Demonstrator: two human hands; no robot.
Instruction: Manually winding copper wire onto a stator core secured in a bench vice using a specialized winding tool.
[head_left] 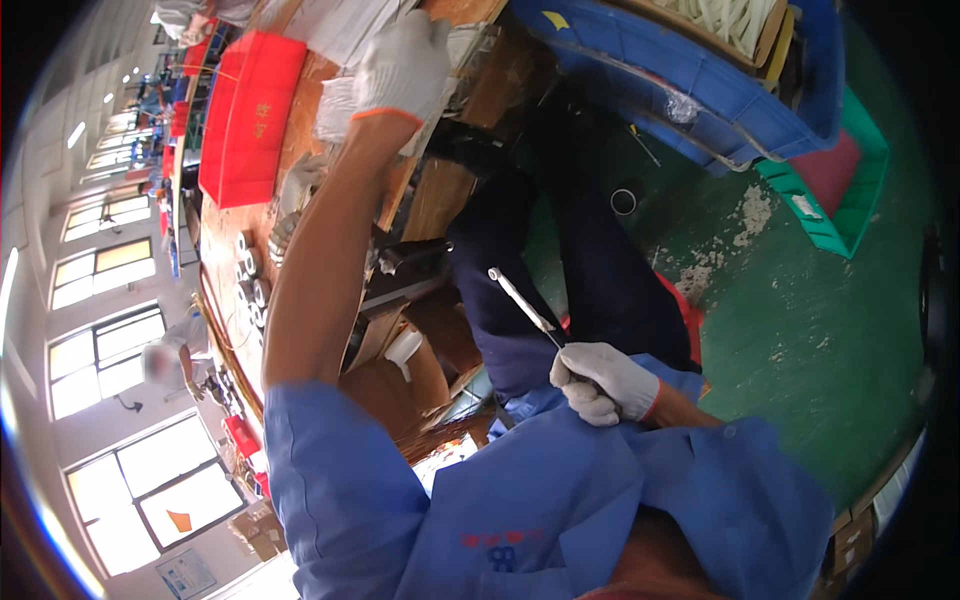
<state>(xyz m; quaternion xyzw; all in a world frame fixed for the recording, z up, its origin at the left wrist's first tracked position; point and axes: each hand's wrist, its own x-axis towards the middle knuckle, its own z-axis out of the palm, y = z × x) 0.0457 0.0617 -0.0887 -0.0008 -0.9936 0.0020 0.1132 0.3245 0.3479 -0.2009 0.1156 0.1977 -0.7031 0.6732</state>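
My left hand (405, 65), in a white knitted glove with an orange cuff, reaches far out over the workbench. Its fingers are curled, and what they hold, if anything, is hidden. Around it lie white strips or sheets (335, 30), stacked on the wood. Close to my body, above my lap, my right hand (605, 385) is gloved too and closed around a slim rod (522, 303). That rod has a thin metal part near my fingers, a white section further out and a small ring at its tip. It slants up and to the left, over my dark trousers.
A red bin (250, 120) stands on the bench (225, 225), with several small white-and-dark rings (248, 270) nearer me. At the upper right is a blue crate (640, 80) on a metal frame. A green tray (840, 210) and scattered debris (750, 215) lie on the green floor.
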